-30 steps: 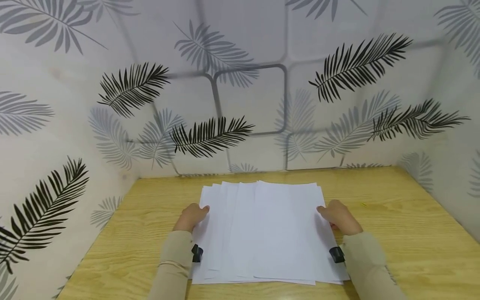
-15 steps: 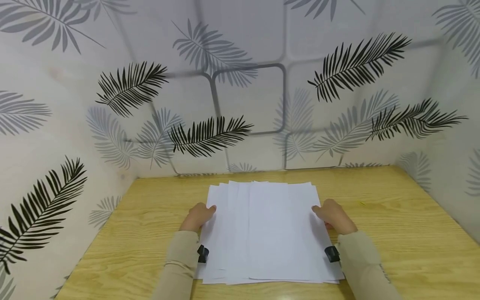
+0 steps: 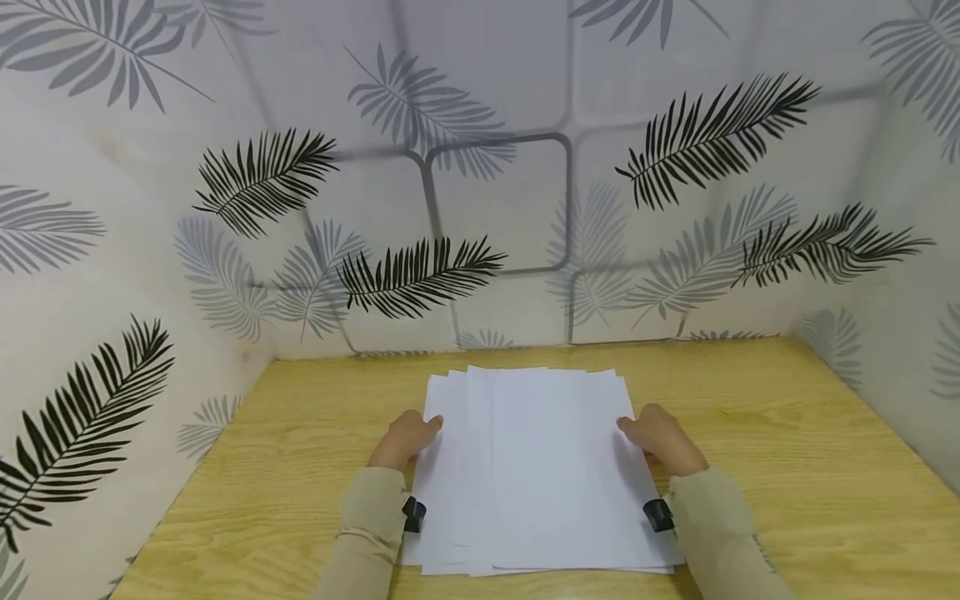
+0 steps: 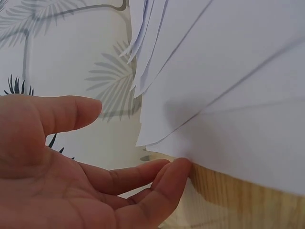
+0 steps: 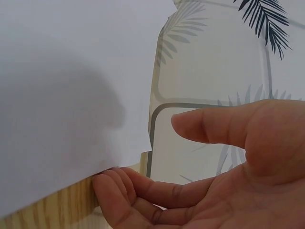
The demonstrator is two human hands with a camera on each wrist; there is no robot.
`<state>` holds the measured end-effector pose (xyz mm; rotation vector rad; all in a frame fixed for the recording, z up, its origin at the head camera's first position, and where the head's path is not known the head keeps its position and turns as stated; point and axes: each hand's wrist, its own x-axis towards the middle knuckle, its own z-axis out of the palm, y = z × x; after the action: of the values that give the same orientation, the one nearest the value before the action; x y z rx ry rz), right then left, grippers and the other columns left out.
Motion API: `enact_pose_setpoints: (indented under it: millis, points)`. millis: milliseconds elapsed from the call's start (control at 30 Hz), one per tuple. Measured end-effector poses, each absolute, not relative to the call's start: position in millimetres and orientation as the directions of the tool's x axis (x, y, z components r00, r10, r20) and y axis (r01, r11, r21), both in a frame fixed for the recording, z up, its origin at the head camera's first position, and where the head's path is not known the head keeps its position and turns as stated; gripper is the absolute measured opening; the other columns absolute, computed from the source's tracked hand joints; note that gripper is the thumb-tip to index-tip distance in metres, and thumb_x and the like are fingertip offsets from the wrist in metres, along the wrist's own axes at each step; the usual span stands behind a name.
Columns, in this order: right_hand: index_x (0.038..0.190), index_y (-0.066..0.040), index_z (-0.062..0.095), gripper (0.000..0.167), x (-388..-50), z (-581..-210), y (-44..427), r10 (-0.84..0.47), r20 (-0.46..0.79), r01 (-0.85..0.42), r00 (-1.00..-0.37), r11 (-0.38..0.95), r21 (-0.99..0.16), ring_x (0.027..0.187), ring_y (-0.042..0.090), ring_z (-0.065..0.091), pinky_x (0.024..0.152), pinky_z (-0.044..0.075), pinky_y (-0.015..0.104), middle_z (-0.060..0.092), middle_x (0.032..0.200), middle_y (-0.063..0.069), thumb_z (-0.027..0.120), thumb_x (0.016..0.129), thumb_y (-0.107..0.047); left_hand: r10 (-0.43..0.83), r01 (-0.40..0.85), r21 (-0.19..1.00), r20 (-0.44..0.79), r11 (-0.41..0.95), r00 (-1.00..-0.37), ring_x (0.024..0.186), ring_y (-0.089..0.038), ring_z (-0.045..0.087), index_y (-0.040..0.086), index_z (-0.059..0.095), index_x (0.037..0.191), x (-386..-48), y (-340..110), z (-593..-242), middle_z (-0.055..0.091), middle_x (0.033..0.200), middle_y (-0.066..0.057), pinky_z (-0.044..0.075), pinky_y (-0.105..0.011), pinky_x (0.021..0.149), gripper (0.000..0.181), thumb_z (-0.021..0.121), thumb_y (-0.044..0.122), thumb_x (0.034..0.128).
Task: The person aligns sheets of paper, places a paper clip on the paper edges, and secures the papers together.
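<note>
Left hand [image 3: 407,437]: thumb spread wide from the fingers, which touch the left edge of the paper stack [image 3: 562,467]. Paper stack: lying on the counter [image 3: 292,467], between the 2 hands. Overlapping is done; alignment is judged partial, as left and far edges are staggered, not yet flush. Right hand [image 3: 663,437]: thumb likewise wide, fingers against the right edge.

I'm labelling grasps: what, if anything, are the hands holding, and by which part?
Nothing is held: the left hand and right hand only touch the paper stack at its side edges, thumbs clear of it.
</note>
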<state>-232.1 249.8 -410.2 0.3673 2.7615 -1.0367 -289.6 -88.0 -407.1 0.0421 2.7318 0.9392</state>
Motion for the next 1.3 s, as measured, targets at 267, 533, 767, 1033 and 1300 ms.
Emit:
enact_pose_setpoints:
  millis: [267,533,767,1033,1300]
  points:
    - [0.099,0.02,0.048,0.039,-234.2,-412.1,243.3,0.166,-0.218,0.267,-0.962,0.745,-0.612,0.054,0.02,0.048,0.049,0.041,0.026,0.049,0.075,0.016,0.049,0.096,-0.019,0.107,-0.066,0.618,-0.239,0.783,-0.965,0.081,-0.028,0.053,-0.017,0.052,0.119,-288.3,-81.2,-406.2,0.057,0.103,-0.022,0.044,-0.036,0.073,0.048,0.048,0.027,0.0999]
    - [0.102,0.022,0.049,0.04,-235.6,-411.6,236.4,0.148,-0.208,0.247,-0.967,0.751,-0.612,0.056,0.021,0.05,0.05,0.042,0.026,0.051,0.078,0.018,0.049,0.096,-0.018,0.108,-0.078,0.652,-0.239,0.754,-0.965,0.074,-0.026,0.052,-0.018,0.048,0.124,-285.7,-73.5,-406.6,0.056,0.11,-0.024,0.043,-0.033,0.069,0.051,0.048,0.026,0.0998]
    - [0.102,0.022,0.049,0.04,-236.0,-408.7,230.7,0.144,-0.213,0.247,-0.966,0.747,-0.617,0.057,0.021,0.049,0.051,0.041,0.026,0.048,0.076,0.017,0.049,0.096,-0.018,0.116,-0.057,0.662,-0.214,0.747,-0.97,0.084,-0.028,0.055,-0.019,0.048,0.124,-286.6,-67.3,-410.6,0.057,0.11,-0.025,0.046,-0.036,0.073,0.051,0.048,0.026,0.0994]
    - [0.097,0.021,0.05,0.038,-236.2,-412.9,227.5,0.141,-0.194,0.233,-0.971,0.747,-0.623,0.051,0.019,0.047,0.048,0.04,0.024,0.05,0.072,0.016,0.049,0.096,-0.017,0.118,-0.043,0.669,-0.193,0.742,-0.974,0.098,-0.035,0.057,-0.021,0.047,0.124,-284.0,-58.3,-411.5,0.056,0.119,-0.032,0.047,-0.045,0.086,0.05,0.049,0.021,0.0991]
    - [0.089,0.016,0.052,0.033,-236.7,-413.4,226.9,0.127,-0.163,0.203,-0.978,0.745,-0.635,0.05,0.017,0.044,0.046,0.037,0.024,0.048,0.065,0.012,0.048,0.095,-0.016,0.11,-0.039,0.658,-0.183,0.752,-0.977,0.104,-0.037,0.057,-0.022,0.048,0.122,-285.4,-48.7,-410.7,0.056,0.119,-0.032,0.047,-0.047,0.089,0.049,0.049,0.021,0.0991]
